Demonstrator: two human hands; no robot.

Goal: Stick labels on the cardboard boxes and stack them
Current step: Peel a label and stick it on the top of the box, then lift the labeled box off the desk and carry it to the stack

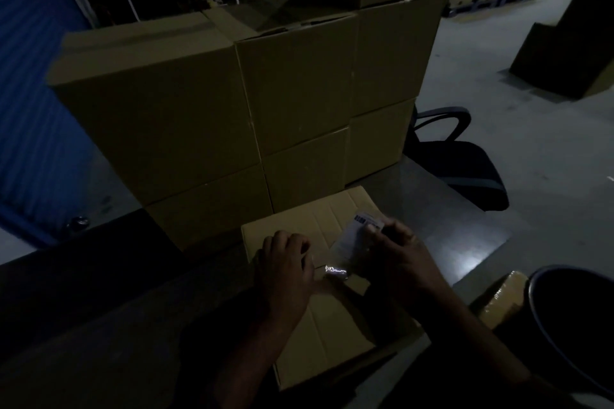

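Head view, dim warehouse light: the labelling step is in hand, and this box has not yet gone on the stack. A closed box (327, 305) lies on the table (442, 226) right in front of the person, its taped seam catching a small glint. The right hand (395, 252) pinches a white label (357, 236) by its upper right part, thumb on the printed face, and holds it over the far right part of the box top; whether the label already touches the cardboard or hangs just above it cannot be told in this light. The left hand (285, 262) rests on the box top beside the label, fingers loosely bent and gripping nothing, seemingly steadying the box. Behind the box, touching or just beyond its far edge, stands the stack (232, 103), two tiers high and several boxes wide, with more piled on top at the back. A dark chair (465, 156) sits to the right of the table, and a dark bin (571, 319) is near the right forearm. Next, I judge, the label must be laid flat and smoothed down so that it sticks without creases, then the box lifted with both hands onto the stack.
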